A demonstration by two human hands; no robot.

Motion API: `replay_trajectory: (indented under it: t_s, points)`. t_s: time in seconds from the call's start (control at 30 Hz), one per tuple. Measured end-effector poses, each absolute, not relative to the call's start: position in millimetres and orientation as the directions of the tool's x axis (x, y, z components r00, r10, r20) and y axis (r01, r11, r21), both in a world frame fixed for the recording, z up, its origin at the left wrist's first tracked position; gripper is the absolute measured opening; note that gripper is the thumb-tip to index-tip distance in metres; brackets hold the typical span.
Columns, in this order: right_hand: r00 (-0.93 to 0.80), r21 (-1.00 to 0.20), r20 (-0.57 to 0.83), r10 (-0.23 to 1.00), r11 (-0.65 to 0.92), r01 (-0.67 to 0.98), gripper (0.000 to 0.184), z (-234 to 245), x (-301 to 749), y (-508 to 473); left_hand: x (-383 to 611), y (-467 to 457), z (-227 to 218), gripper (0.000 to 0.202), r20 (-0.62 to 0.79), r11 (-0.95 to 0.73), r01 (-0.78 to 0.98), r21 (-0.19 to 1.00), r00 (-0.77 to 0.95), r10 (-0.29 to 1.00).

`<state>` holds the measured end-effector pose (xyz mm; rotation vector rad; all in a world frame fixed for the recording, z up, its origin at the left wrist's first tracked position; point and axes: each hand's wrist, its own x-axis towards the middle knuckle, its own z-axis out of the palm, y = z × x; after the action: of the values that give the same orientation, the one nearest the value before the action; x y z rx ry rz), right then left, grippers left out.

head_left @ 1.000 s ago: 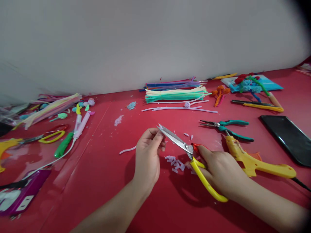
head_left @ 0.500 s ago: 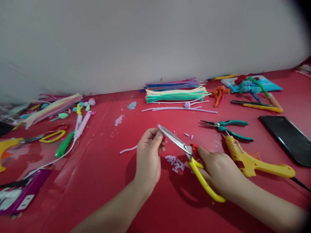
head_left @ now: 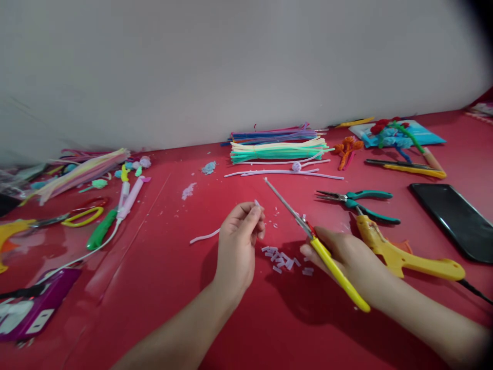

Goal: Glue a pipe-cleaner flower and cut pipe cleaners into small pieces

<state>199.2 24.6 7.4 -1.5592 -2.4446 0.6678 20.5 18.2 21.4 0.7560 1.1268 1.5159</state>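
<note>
My left hand [head_left: 239, 239] is closed in a pinch on a pale lilac pipe cleaner [head_left: 205, 236]; its short tip pokes up past the thumb, and its long tail sticks out to the left of the hand. My right hand [head_left: 346, 259] grips scissors [head_left: 321, 257] with yellow and red handles. Their blades, seen edge-on, point up and left, apart from the pipe cleaner tip. Between the hands, a small heap of short lilac cut pieces [head_left: 280, 258] lies on the red table [head_left: 154, 308].
Bundled pipe cleaners [head_left: 277, 150] lie along the wall. To the right are pliers [head_left: 358, 199], a yellow glue gun [head_left: 408, 257] and a black phone [head_left: 454, 218]. At left lie other scissors [head_left: 82, 216], a pink glue gun [head_left: 131, 200] and a purple power strip [head_left: 46, 308].
The scissors have moved away from the left hand's fingertips and turned edge-on, with the right hand shifting slightly right. More lilac bits lie near the heap. My left hand has barely moved.
</note>
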Motion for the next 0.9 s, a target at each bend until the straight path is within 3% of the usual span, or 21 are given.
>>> replay_trajectory:
  t_s: [0.13,0.3,0.5,0.67,0.9]
  points:
    - [-0.420,-0.526,-0.086,0.904,0.316,0.789,0.022,12,203,29,22,19,19,0.009,-0.144,0.062,-0.416,0.907,-0.167,0.975]
    - [-0.409,-0.745,-0.071,0.910,0.224,0.628,0.021,12,201,31,27,17,19,0.010,-0.226,0.192,-0.437,0.879,-0.027,0.974]
    - [-0.362,-0.899,-0.180,0.915,-0.003,0.439,0.016,30,196,29,34,11,20,0.014,-0.357,0.433,-0.263,0.862,0.290,0.888]
    - [-0.374,-0.919,-0.214,0.902,-0.055,0.391,0.014,36,196,27,35,10,17,0.015,-0.403,0.471,-0.117,0.875,0.365,0.839]
    - [-0.344,-0.901,-0.132,0.929,0.032,0.432,0.008,24,197,27,37,12,17,0.021,-0.311,0.331,-0.022,0.943,0.292,0.905]
